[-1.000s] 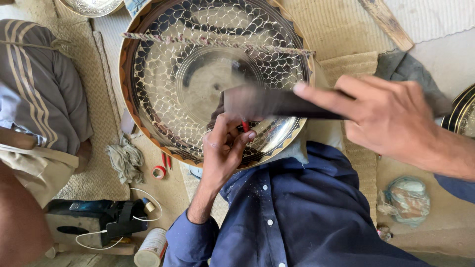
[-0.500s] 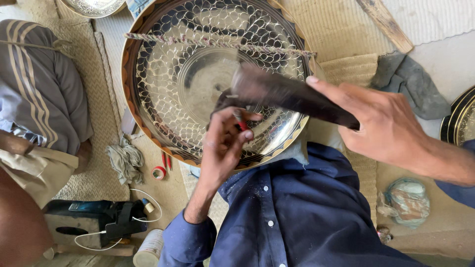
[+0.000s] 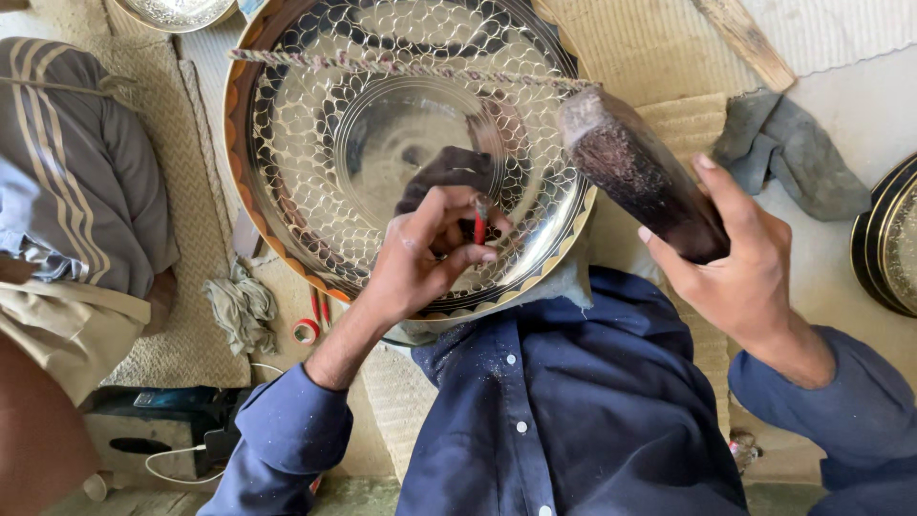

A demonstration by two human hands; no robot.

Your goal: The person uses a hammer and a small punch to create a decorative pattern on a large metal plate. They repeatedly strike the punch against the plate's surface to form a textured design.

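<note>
Tray: engraved metal tray [image 3: 315, 143], rigid, thin, dentable; steady by its rim.
Left hand [image 3: 420, 258]: pinches red-handled punch [image 3: 479, 222] upright on tray.
Right hand [image 3: 740, 263]: grips dark mallet [image 3: 640, 172], heavy, beside tray's rim.

**Person's hands and arms, head view**

Left hand [image 3: 420, 256]: raised from the lower left, forearm bare from a rolled dark blue sleeve, wrist bent slightly inward. Fingers curled, thumb and forefinger pinched together around a thin red-tipped tool [image 3: 479, 225], which stands nearly upright between the fingertips. Back of the hand faces the camera.

Right hand [image 3: 740, 263]: enters from the lower right, forearm in a dark blue sleeve pushed back above the wrist. Fingers wrapped over, thumb beneath, closed around the lower end of a dark mallet [image 3: 635, 172]. Hand held higher than, and well apart from, the left hand.
</note>
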